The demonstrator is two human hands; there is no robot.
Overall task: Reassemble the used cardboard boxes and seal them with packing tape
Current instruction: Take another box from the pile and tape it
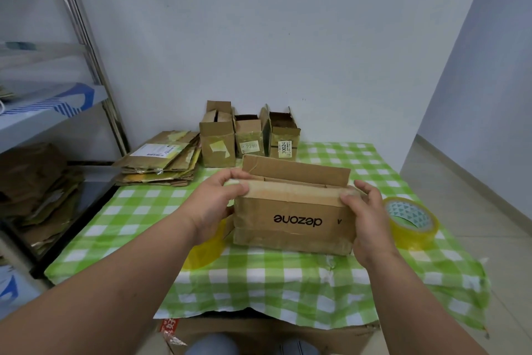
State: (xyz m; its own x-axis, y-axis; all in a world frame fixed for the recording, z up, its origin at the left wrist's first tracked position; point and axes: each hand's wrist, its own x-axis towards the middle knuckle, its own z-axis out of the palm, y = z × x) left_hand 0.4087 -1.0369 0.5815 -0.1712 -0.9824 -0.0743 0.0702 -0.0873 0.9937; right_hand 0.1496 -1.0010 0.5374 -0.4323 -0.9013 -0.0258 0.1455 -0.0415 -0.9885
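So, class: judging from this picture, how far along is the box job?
Done: three small boxes stand assembled at the back of the table, tops open. In hand: the left hand and right hand hold the printed box, near flap folded, far flap up, untaped. Left: taping it with a tape roll, then the flat stack.

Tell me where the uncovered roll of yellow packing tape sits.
The yellow packing tape roll lies on the green checked tablecloth, just right of the right hand holding the brown cardboard box.
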